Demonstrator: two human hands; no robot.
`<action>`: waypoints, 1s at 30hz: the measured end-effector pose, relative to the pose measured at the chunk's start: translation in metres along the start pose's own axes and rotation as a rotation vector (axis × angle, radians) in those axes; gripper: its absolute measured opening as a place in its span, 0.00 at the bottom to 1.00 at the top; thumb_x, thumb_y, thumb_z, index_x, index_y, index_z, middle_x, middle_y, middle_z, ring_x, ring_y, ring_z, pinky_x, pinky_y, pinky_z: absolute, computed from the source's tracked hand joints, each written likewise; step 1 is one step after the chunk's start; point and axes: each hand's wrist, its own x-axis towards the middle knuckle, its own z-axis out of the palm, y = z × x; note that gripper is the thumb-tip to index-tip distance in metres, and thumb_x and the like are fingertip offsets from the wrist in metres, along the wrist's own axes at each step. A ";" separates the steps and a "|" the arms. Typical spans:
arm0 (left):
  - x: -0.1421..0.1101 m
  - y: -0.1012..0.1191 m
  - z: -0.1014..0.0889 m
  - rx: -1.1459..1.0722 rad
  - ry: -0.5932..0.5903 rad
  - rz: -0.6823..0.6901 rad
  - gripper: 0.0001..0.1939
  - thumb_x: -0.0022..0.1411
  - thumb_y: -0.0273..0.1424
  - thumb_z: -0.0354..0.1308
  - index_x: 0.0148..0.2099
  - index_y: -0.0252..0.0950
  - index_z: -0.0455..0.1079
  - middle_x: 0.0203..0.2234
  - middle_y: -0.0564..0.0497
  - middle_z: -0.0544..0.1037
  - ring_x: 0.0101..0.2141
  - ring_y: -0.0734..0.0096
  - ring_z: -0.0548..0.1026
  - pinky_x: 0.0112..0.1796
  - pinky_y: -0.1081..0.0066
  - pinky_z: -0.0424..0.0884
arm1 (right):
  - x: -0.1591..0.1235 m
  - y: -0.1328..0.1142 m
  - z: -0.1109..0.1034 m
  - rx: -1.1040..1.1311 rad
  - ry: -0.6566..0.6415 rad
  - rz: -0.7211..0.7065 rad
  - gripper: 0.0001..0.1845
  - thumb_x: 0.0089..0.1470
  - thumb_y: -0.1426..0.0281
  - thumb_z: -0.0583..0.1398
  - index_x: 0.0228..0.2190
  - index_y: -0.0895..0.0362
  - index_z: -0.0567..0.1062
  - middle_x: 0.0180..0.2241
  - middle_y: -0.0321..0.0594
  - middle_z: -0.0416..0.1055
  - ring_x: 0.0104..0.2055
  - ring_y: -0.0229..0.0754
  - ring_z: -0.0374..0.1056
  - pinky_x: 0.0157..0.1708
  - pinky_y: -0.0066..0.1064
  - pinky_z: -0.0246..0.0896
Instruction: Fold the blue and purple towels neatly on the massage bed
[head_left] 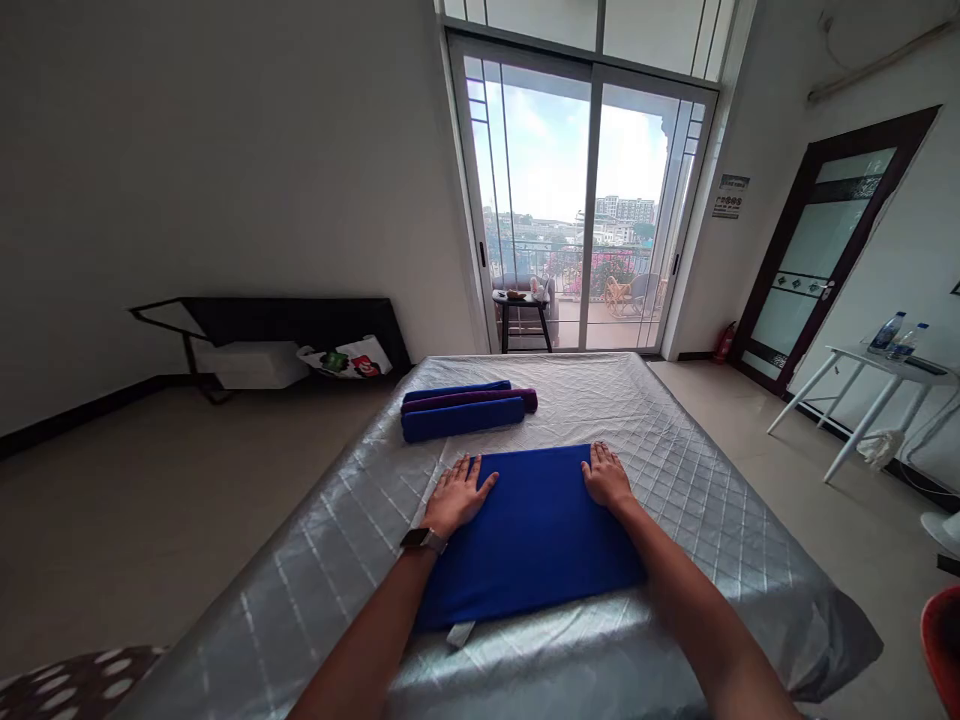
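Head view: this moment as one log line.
left hand: flat at far left corner of blue cloth | right hand: flat at its far right corner | rolled cloths: beyond, leftward

Under the hands (606, 477), a silver-covered bed (712, 480); beyond them, daylight through sliding glass doors (592, 200). Pale walls (300, 150), beige floor (247, 500). Left of the hands, low black furniture (300, 320); far right, a dark-framed door (823, 240) and white table (892, 368).
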 end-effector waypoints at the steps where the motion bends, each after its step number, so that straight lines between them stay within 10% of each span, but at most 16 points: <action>1: 0.001 0.004 -0.002 0.008 -0.002 -0.018 0.41 0.69 0.53 0.34 0.71 0.27 0.50 0.69 0.37 0.53 0.68 0.52 0.52 0.66 0.53 0.48 | 0.000 -0.001 -0.001 0.003 -0.001 0.000 0.35 0.68 0.60 0.42 0.68 0.67 0.51 0.70 0.51 0.46 0.73 0.45 0.38 0.68 0.38 0.33; 6: 0.004 0.061 -0.008 -0.076 0.109 0.170 0.36 0.72 0.49 0.35 0.69 0.28 0.57 0.68 0.32 0.58 0.67 0.49 0.55 0.65 0.49 0.51 | -0.001 -0.003 -0.003 0.014 -0.004 0.000 0.35 0.68 0.61 0.42 0.68 0.68 0.51 0.70 0.52 0.46 0.73 0.44 0.38 0.68 0.37 0.32; 11: 0.007 0.112 0.004 -0.111 0.091 0.313 0.22 0.67 0.41 0.57 0.60 0.39 0.66 0.59 0.43 0.69 0.54 0.58 0.71 0.53 0.50 0.70 | -0.001 -0.003 -0.004 0.003 -0.014 -0.001 0.35 0.68 0.61 0.42 0.68 0.68 0.50 0.70 0.52 0.45 0.73 0.44 0.37 0.68 0.37 0.32; 23: -0.010 0.010 0.005 -0.127 0.073 -0.022 0.38 0.70 0.51 0.32 0.71 0.33 0.51 0.70 0.38 0.54 0.68 0.52 0.52 0.65 0.50 0.49 | 0.006 -0.002 -0.011 -0.068 -0.072 -0.017 0.34 0.68 0.61 0.40 0.68 0.66 0.49 0.71 0.51 0.43 0.73 0.44 0.36 0.68 0.41 0.33; 30: -0.012 0.014 0.004 -0.147 0.089 -0.040 0.38 0.70 0.50 0.31 0.71 0.32 0.53 0.69 0.39 0.55 0.68 0.55 0.52 0.65 0.53 0.51 | -0.017 0.001 -0.013 -0.106 -0.032 -0.039 0.34 0.68 0.62 0.40 0.68 0.68 0.50 0.70 0.51 0.45 0.73 0.45 0.38 0.68 0.40 0.35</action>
